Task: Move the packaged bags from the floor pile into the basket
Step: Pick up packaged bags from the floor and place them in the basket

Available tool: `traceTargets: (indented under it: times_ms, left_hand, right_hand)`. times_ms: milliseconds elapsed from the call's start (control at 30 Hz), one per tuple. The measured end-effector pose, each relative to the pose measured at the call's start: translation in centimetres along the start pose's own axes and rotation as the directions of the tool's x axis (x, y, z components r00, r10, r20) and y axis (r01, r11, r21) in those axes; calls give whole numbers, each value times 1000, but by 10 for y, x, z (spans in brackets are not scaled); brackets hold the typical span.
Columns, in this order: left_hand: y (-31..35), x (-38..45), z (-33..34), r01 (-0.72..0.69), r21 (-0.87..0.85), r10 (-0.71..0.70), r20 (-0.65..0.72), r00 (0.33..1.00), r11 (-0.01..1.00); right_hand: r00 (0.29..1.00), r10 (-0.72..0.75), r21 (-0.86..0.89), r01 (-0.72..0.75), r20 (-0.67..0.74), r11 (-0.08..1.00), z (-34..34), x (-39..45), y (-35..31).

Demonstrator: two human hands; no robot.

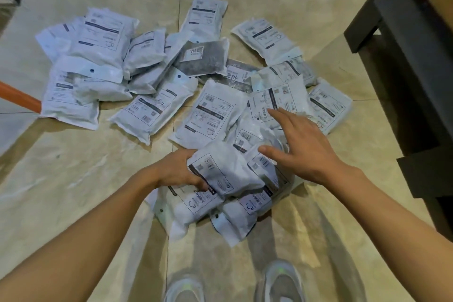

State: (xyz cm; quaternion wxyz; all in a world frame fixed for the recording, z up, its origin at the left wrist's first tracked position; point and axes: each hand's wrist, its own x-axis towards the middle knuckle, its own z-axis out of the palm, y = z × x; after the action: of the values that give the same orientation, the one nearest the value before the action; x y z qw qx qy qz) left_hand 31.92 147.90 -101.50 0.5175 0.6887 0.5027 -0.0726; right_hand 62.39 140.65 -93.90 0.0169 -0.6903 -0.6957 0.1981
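Note:
Several white packaged bags (210, 115) with printed labels lie scattered in a pile on the tiled floor (73, 179). My left hand (181, 171) grips a bundle of bags (220, 174) at its left edge, fingers curled round it, holding it above the floor in front of me. My right hand (301, 144) hovers over the bundle and the near bags with fingers spread and straight, index finger pointing at a labelled bag (277, 100). One bag with dark contents (203, 57) lies in the middle of the pile. No basket is in view.
A dark shelf frame (402, 56) stands at the right, close to the pile. An orange bar (19, 98) lies at the left edge under a bag. My two light shoes (235, 284) show at the bottom.

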Motion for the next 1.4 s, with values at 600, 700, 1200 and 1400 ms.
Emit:
traceTargets:
  times_ms: [600, 700, 1200, 1400]
  left_hand:
    - [11, -65, -67, -341, -675, -14, -462, 887, 654]
    - [12, -70, -70, -369, -670, -18, -496, 868, 645]
    - [87, -90, -103, -516, -694, -109, -643, 758, 502]
    - [207, -185, -161, -444, -683, -127, -615, 779, 580]
  right_hand:
    - [806, -247, -445, 520, 538, 729, 62, 29, -47]
    - [827, -233, -481, 501, 512, 720, 59, 28, -51]
    - [926, 328, 928, 60, -190, 368, -98, 14, -42]
    - [884, 424, 970, 111, -195, 214, -245, -43, -78]
